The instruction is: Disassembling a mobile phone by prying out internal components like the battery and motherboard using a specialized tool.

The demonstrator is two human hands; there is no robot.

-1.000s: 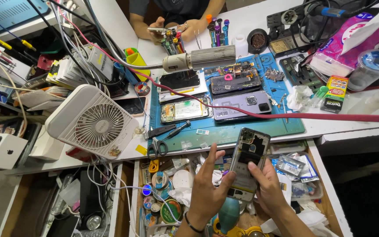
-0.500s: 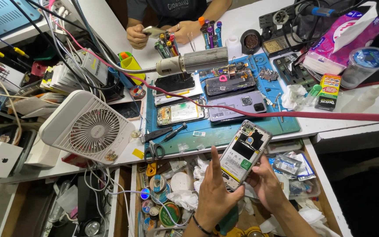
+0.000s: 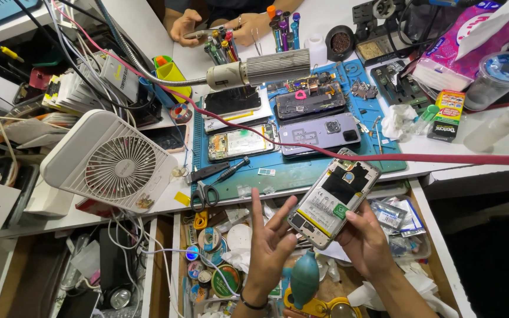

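Right hand [image 3: 365, 244]: fingers closed round the lower right edge of an opened phone [image 3: 335, 198], held tilted above the open drawer [image 3: 437, 235].
Left hand [image 3: 271, 242]: fingers spread wide, fingertips at the phone's lower left corner; whether they touch it cannot be told.
Opened phone: back cover off, pale frame, dark panel in the middle, white inner surface, small green piece near the right edge.
Drawer contents: teal bulb blower [image 3: 304, 278] below the hands, tape rolls [image 3: 226, 281], clear bags of small parts [image 3: 391, 215], white paper scraps.
Blue work mat [image 3: 301, 171] on the bench beyond: several other dismantled phones [image 3: 319, 132], scissors [image 3: 205, 193].
White fan [image 3: 110, 162] left of the mat.
Another person's hands [image 3: 219, 26] at the far edge.
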